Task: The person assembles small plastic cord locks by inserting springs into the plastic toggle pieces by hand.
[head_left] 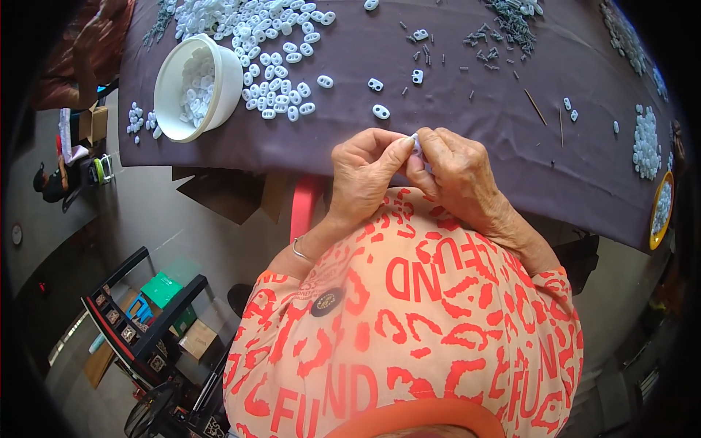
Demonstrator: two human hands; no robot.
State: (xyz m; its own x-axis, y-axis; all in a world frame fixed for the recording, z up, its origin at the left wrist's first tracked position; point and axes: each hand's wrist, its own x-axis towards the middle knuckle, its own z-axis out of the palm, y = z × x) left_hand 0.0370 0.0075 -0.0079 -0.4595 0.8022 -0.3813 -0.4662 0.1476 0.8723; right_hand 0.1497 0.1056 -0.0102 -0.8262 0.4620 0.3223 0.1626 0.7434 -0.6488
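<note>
Close to the near edge of the table, my left hand [365,175] and my right hand [458,164] meet in front of my chest. Thumbs and forefingers of both pinch one small white plastic piece [416,145], mostly covered by the fingers. Just beyond them lies a white oval piece with two holes [380,112], and another similar one [375,85] sits farther off. Short grey pins or springs [427,52], too small to tell which, are scattered beyond my right hand.
A white tub [232,84] of white pieces lies tipped at the left, beside a large spread of white ovals [274,80]. Grey small parts [515,25] are heaped at the far right. Two thin sticks [535,107] lie right of my hands, and an orange-rimmed bowl [661,212] stands at the right edge.
</note>
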